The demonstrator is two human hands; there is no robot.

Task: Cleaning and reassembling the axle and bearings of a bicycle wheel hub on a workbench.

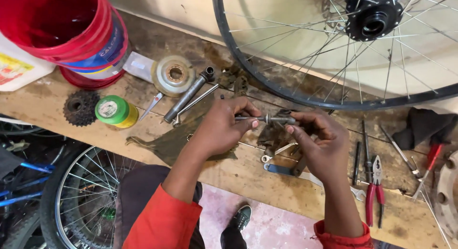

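Both my hands hold a thin threaded metal axle level above a worn wooden workbench. My left hand pinches the axle's left end between thumb and fingers. The right end is gripped by my right hand, whose fingers curl around a small nut or cone on it. A dirty dark rag lies just under the axle. A spoked bicycle wheel with a black hub stands behind, leaning on the wall.
Red stacked buckets, a green-lidded tin, a cog cluster, a metal disc, a steel tube and a flat wrench lie on the bench. Red-handled pliers and screwdrivers sit at right. Another wheel stands below left.
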